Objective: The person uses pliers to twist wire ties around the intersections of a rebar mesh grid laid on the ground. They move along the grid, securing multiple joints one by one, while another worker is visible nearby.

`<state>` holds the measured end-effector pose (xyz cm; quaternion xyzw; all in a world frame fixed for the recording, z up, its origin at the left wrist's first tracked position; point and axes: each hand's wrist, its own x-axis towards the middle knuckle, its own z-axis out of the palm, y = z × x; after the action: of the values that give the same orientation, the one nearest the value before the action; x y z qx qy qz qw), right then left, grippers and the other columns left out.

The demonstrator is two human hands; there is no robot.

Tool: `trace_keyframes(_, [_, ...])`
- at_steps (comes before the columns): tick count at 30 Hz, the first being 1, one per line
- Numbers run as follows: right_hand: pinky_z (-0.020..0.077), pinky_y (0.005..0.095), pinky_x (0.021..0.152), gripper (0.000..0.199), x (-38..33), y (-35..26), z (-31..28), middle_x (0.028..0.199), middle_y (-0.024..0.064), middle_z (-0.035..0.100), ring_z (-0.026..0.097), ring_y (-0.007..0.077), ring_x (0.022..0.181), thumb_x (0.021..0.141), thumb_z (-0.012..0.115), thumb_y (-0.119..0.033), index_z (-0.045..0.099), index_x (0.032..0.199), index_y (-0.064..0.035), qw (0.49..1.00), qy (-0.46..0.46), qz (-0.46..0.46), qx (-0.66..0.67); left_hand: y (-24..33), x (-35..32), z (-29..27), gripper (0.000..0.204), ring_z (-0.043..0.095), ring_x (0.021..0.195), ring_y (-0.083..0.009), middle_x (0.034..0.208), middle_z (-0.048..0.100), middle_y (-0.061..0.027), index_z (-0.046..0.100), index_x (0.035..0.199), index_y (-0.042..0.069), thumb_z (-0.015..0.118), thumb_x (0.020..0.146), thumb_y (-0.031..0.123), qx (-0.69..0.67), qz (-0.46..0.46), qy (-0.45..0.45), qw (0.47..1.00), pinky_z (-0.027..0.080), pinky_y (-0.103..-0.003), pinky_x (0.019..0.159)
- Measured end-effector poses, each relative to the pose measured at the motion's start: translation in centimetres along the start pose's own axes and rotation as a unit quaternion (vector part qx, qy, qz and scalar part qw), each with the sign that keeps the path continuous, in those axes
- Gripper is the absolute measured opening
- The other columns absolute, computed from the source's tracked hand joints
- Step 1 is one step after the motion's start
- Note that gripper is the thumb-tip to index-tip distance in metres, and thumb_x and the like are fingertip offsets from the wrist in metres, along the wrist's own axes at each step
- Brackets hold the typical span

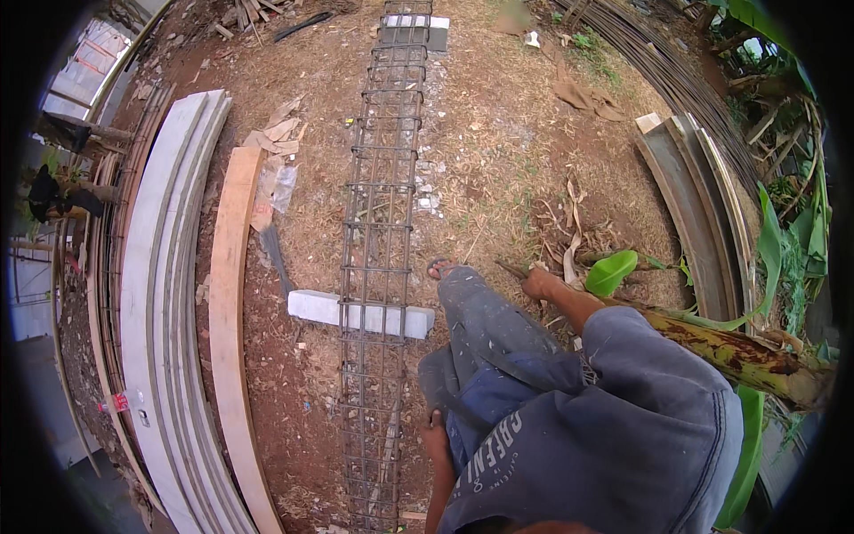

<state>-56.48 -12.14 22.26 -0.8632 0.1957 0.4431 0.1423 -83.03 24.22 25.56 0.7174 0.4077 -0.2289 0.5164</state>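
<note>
My right hand is closed around a short, thin brown rod, which points left over the ground. What kind of tool or stick it is I cannot make out. Low against my grey trouser leg rests my left hand, its fingers largely hidden by the cloth. Just left of my legs, a long rebar cage of lengthwise bars and square ties runs from the near edge to the far edge. Beneath the cage lies a pale block, with another white and grey block under its far end.
Stacked pale boards and one orange-brown plank lie at left, near a plastic bottle. At right are a banana trunk, dark curved boards and a bundle of thin bars. Dry leaves litter the soil.
</note>
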Motion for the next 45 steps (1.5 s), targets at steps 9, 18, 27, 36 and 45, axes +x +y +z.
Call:
trace_keyframes(9, [0.0426,0.0432,0.097,0.041,6.0,4.6,-4.7,0.128,0.023,0.053,0.052,0.0357,0.118,0.082,0.05,-0.022,0.061,0.119,-0.0057,0.989,0.067,-0.005,-0.134,5.2,-1.3,-1.5,0.03,0.06,0.085,-0.0223,0.093,0.066,-0.0144,0.063,0.109,-0.002,0.054,0.089,0.018,0.065,-0.007,0.022,0.998,0.046,-0.034,0.081])
trace_keyframes(18, [0.0217,0.0599,0.106,0.054,2.0,8.2,-11.9,0.146,0.022,0.032,0.029,0.041,0.134,0.085,0.051,-0.031,0.049,0.134,-0.0077,0.978,0.098,0.091,-0.16,1.1,1.9,-1.9,0.034,0.062,0.088,-0.0273,0.094,0.067,-0.0185,0.064,0.107,-0.003,0.058,0.087,0.023,0.109,0.022,0.027,0.993,0.046,-0.037,0.082])
trace_keyframes(27, [0.0484,0.0459,0.083,0.033,0.6,8.9,11.5,0.102,0.0239,0.065,0.062,0.04,0.094,0.077,0.056,-0.021,0.067,0.099,0.0015,0.953,-0.127,-0.241,0.13,2.8,0.4,-2.1,0.03,0.062,0.08,-0.0216,0.09,0.066,-0.013,0.063,0.106,-0.003,0.059,0.088,0.02,-0.044,-0.027,0.045,0.998,0.048,-0.033,0.07])
trace_keyframes(36, [0.0496,0.0419,0.066,0.032,1.1,2.6,2.8,0.078,0.0165,0.067,0.066,0.028,0.072,0.08,0.057,-0.032,0.069,0.088,-0.0032,0.983,-0.002,-0.179,0.046,-8.7,2.0,-7.5,0.014,0.054,0.054,-0.016,0.074,0.059,-0.0086,0.057,0.097,0.0,0.056,0.087,0.009,0.102,0.149,0.067,0.981,0.04,-0.032,0.041])
trace_keyframes(45, [0.0512,0.0377,0.055,0.027,5.7,-4.7,-3.9,0.068,0.0145,0.065,0.064,0.0226,0.057,0.081,0.05,-0.02,0.068,0.082,-0.0009,0.964,0.039,-0.197,0.172,-2.7,1.6,-5.0,0.015,0.051,0.053,-0.0221,0.073,0.056,-0.0106,0.056,0.092,0.002,0.052,0.087,0.015,-0.173,0.003,0.169,0.97,0.037,-0.036,0.04])
